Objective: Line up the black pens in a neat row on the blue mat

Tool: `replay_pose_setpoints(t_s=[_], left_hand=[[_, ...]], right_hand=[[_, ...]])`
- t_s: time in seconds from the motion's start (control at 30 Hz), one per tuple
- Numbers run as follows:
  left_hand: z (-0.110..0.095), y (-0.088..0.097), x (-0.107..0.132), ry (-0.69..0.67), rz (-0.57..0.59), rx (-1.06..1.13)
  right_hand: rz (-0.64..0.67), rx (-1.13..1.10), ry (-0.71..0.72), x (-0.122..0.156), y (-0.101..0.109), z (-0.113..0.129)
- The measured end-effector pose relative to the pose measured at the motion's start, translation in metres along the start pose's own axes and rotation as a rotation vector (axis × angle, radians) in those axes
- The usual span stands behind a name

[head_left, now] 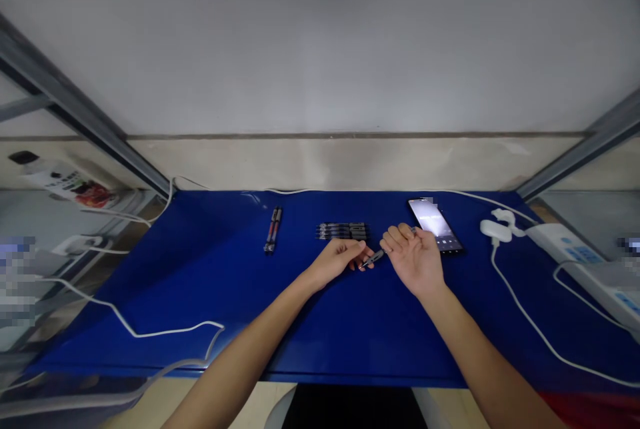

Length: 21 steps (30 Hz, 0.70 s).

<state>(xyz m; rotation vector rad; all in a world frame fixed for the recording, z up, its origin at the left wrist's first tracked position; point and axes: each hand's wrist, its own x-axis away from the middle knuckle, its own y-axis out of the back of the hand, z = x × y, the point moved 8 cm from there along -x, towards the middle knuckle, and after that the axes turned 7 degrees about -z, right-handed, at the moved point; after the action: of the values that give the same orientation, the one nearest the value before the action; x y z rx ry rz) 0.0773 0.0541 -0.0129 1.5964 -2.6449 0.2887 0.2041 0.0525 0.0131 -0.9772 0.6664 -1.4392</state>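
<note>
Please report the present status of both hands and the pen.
Right hand gripping one pen. Left hand at its near end, grip unclear. Row of pens just beyond left hand; phone close beside right hand.

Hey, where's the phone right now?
In the head view, the phone lies right of centre on the blue table, just beyond the right hand.

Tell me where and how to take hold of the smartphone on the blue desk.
Take the smartphone by its two long edges, about midway, coming from above and its right side. It looks slim and lies flat, screen up, so those edges seem easiest; the right grip, holding a pen, hides part of its left edge, while the right edge shows bare.
</note>
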Motion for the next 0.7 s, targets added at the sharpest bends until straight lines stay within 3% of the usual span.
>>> replay_pose_setpoints(t_s=[0.7], left_hand=[[0.0004, 0.0004, 0.0002, 0.001, -0.006, -0.029]], right_hand=[[-0.032, 0.041, 0.003, 0.0, 0.0006, -0.0011]])
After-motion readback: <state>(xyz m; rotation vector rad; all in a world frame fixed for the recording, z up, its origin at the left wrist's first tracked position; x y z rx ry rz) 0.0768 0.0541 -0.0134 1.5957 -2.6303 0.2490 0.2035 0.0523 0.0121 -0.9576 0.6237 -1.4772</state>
